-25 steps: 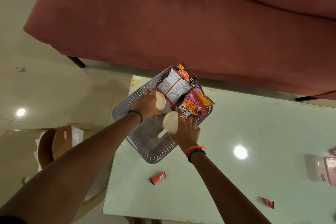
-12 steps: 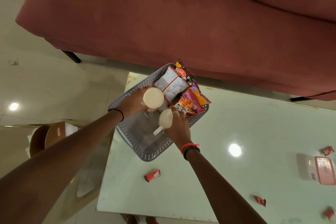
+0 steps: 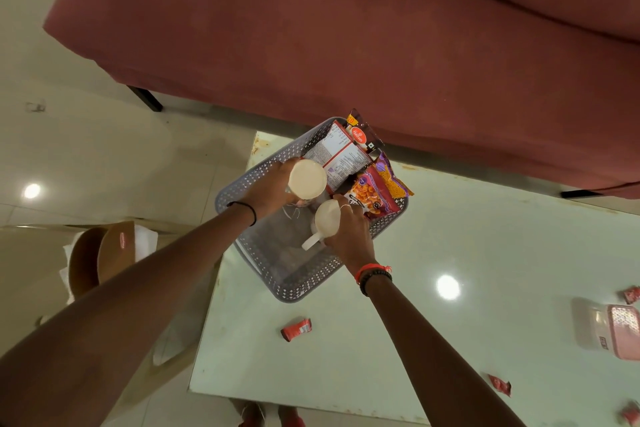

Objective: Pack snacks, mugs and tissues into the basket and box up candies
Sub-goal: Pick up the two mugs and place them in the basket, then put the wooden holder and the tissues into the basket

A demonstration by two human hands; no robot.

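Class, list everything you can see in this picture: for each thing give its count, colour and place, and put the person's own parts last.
Basket: one, grey, perforated, on the table's near left corner.
Snack packets: several, white-red, orange and purple, standing at the basket's far end.
Mugs: two, cream, one in each hand over the basket.
Candies: five in view, red wrappers, loose on the table.
Candy box: one, pink lid, at the table's right edge.
Table: one, pale green, glossy.
Sofa: one, dull red, behind the table.
Tissue holder: one, brown with white tissue, on a chair at left.
Left hand: grips the upper mug.
Right hand: grips the lower mug.
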